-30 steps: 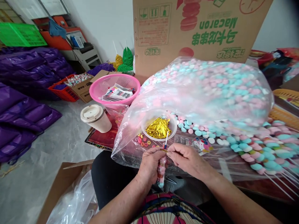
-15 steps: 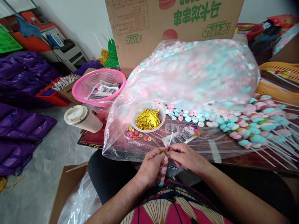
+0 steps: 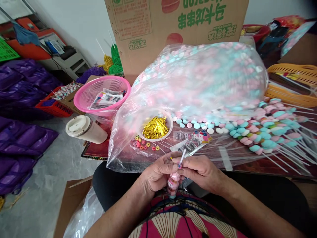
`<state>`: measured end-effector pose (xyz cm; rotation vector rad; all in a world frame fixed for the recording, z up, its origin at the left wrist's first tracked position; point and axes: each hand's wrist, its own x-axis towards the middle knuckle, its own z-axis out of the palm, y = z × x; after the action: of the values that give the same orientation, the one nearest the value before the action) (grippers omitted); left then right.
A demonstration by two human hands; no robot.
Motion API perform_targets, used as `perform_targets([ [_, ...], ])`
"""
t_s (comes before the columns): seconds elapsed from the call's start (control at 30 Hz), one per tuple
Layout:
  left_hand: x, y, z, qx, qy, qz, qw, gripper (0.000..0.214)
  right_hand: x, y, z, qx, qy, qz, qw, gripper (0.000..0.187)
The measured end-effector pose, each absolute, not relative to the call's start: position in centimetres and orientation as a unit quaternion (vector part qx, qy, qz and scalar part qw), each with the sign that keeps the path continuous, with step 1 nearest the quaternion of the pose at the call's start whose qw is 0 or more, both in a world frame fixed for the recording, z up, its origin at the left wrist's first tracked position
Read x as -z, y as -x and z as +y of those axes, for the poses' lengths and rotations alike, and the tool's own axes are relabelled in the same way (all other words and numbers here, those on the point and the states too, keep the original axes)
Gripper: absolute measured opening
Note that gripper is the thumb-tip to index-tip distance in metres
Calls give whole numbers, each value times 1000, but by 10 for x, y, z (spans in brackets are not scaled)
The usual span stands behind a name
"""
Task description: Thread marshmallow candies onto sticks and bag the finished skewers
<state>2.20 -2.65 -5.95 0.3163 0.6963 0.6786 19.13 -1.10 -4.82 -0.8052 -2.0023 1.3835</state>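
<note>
Low in front of my body is a bagged marshmallow skewer [image 3: 173, 183], its pink and blue candies pointing down and its white stick [image 3: 182, 156] sticking up. My left hand [image 3: 159, 173] is closed around the gathered neck of its bag. From the other side my right hand [image 3: 199, 172] pinches the same neck, beside the stick. A bit of gold twist tie [image 3: 171, 158] shows between the fingers; most of it is hidden. Just beyond the hands lie printed clear bags [image 3: 189, 145] and a white bowl [image 3: 170, 131] of gold twist ties [image 3: 156, 128].
A large clear sack of pastel candies [image 3: 203, 79] covers the table's middle, before a cardboard box [image 3: 146, 62]. Unwrapped skewers [image 3: 269, 132] are piled right, near a yellow basket [image 3: 284, 94]. To the left stand a lidded cup [image 3: 95, 132] and a pink basket [image 3: 79, 102]; ring candies [image 3: 141, 144] lie loose.
Both hands have shifted around the bag's neck, and the right fingers now lie across it beside the stick. Less of the gold tie shows. The view has moved slightly.
</note>
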Motion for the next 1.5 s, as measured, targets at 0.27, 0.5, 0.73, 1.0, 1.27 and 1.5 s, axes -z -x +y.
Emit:
perform_targets([
  [0.27, 63, -40, -17, -441, -107, 384, 804, 69, 63, -190, -7, -373, 437, -757, 312, 29],
  [0.5, 68, -60, -19, -480, -166, 476, 718, 42, 66, -204, -2, -104, 397, -864, 291, 25],
  [0.73, 28, -52, -1, -278, -261, 405, 831, 74, 38, -219, -1, 52, 425, -832, 354, 20],
  [1.0, 32, -59, 19, -368, -183, 257, 875, 76, 42, -222, -15, -19, 471, -788, 395, 18],
  [1.27, 12, -50, 23, -373, -275, 211, 861, 83, 50, -220, -13, -155, 496, -776, 357, 23],
  [1.5, 1, -54, 17, -391, -331, 374, 773, 76, 25, -217, -9, -312, 494, -697, 417, 18],
])
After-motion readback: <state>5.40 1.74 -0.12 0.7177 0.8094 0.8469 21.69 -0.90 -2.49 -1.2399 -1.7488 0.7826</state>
